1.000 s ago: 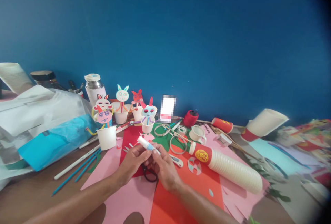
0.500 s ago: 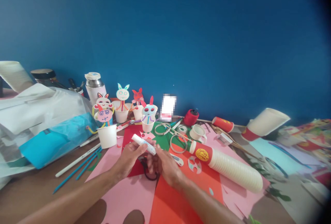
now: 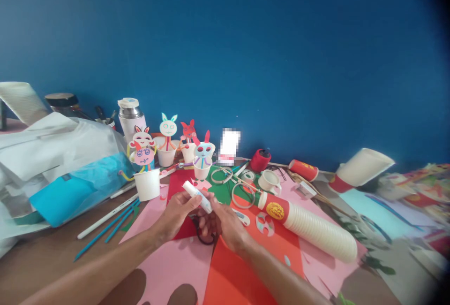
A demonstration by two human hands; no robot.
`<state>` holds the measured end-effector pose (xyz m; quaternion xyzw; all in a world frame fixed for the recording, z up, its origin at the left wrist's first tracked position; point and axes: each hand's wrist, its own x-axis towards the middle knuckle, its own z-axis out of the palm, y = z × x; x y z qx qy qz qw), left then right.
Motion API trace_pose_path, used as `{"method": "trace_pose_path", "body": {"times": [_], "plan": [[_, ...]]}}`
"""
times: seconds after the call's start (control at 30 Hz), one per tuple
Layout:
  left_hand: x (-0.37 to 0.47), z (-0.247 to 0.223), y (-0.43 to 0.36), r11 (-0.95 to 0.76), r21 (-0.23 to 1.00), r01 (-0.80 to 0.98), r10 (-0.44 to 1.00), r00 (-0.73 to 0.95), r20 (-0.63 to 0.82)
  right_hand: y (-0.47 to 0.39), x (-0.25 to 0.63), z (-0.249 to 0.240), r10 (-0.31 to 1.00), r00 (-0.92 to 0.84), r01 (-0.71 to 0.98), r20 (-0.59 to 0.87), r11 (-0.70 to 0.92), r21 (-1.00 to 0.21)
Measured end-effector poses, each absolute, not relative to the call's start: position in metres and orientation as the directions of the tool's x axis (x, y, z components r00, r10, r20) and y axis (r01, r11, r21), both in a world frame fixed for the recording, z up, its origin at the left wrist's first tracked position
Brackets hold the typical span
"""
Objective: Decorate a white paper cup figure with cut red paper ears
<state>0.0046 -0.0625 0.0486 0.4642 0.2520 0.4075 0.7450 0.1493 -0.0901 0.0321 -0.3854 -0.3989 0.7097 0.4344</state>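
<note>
head view: a white tube [image 3: 191,190] sits just below the middle of the frame, slanting from upper left to lower right, between the two hands. fingers of the left hand [image 3: 178,215] are clenched on it, the thumb lying along its side. fingers of the right hand [image 3: 229,226] are bent at its lower end; whether they grip it or only touch it, i cannot tell.

beneath the hands, a dark loop [image 3: 206,241] shows against a red sheet [image 3: 181,233]. a pink sheet [image 3: 172,263] and an orange sheet [image 3: 228,279] spread toward the bottom edge, over the brown tabletop [image 3: 31,270]. just right of the right hand lies a cutter [image 3: 243,218], partly hidden, with a cut disc [image 3: 265,224] near it.

at centre left, paper figures with ears stand in white cups, the nearest cup [image 3: 147,185] left of the left hand. behind them is a flask [image 3: 132,119]. left of that cup, a bag [image 3: 70,143] and a blue packet [image 3: 52,203] fill the left side, with blue sticks [image 3: 90,242] below.

right of centre are a mug [image 3: 268,181] and a red cup [image 3: 303,170]. a long stack of cups [image 3: 319,231] lies on its side at lower right. a blue wall [image 3: 225,47] fills the top.
</note>
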Motion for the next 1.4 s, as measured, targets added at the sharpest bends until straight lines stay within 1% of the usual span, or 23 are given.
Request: {"method": "trace_pose_path", "body": {"times": [0.13, 0.23, 0.3, 0.47, 0.57, 0.67, 0.77, 0.83, 1.1, 1.17, 1.3, 1.4], "plan": [[0.0053, 0.0469, -0.0615, 0.237, 0.894, -0.381, 0.844, 0.536, 0.005, -0.0900, 0.1488, 0.0319, 0.953, -0.250, -0.261, -0.171, -0.236, -0.936], [0.0051, 0.0438, -0.0594, 0.247, 0.889, -0.385, 0.867, 0.498, -0.025, -0.0911, 0.1483, 0.0338, 0.974, -0.187, -0.229, -0.126, -0.168, -0.959], [0.0049, 0.0425, -0.0587, 0.252, 0.889, -0.382, 0.875, 0.483, -0.040, -0.0918, 0.1484, 0.0353, 0.978, -0.173, -0.218, -0.115, -0.152, -0.964], [0.0028, 0.0434, -0.0590, 0.245, 0.896, -0.370, 0.853, 0.522, -0.018, -0.0908, 0.1509, 0.0345, 0.959, -0.235, -0.207, -0.160, -0.210, -0.955], [0.0009, 0.0436, -0.0577, 0.233, 0.909, -0.347, 0.859, 0.512, -0.025, -0.0892, 0.1521, 0.0328, 0.942, -0.279, -0.192, -0.190, -0.248, -0.950], [-0.0002, 0.0429, -0.0555, 0.233, 0.917, -0.324, 0.874, 0.483, -0.052, -0.0888, 0.1520, 0.0342, 0.951, -0.257, -0.173, -0.170, -0.218, -0.960], [-0.0004, 0.0419, -0.0541, 0.240, 0.913, -0.329, 0.886, 0.458, -0.067, -0.0899, 0.1520, 0.0383, 0.973, -0.193, -0.172, -0.123, -0.157, -0.972], [-0.0003, 0.0415, -0.0538, 0.238, 0.912, -0.335, 0.891, 0.450, -0.068, -0.0906, 0.1525, 0.0407, 0.977, -0.182, -0.176, -0.111, -0.143, -0.974], [0.0003, 0.0426, -0.0552, 0.206, 0.931, -0.302, 0.873, 0.487, -0.036, -0.0877, 0.1542, 0.0374, 0.928, -0.312, -0.161, -0.203, -0.262, -0.951], [0.0003, 0.0431, -0.0551, 0.214, 0.931, -0.296, 0.869, 0.492, -0.043, -0.0873, 0.1540, 0.0357, 0.934, -0.299, -0.167, -0.195, -0.252, -0.953], [0.0002, 0.0430, -0.0547, 0.236, 0.916, -0.324, 0.878, 0.474, -0.059, -0.0883, 0.1549, 0.0368, 0.964, -0.225, -0.176, -0.139, -0.181, -0.968], [0.0006, 0.0426, -0.0552, 0.243, 0.912, -0.330, 0.875, 0.480, -0.059, -0.0892, 0.1562, 0.0394, 0.960, -0.237, -0.155, -0.149, -0.189, -0.970]]}}
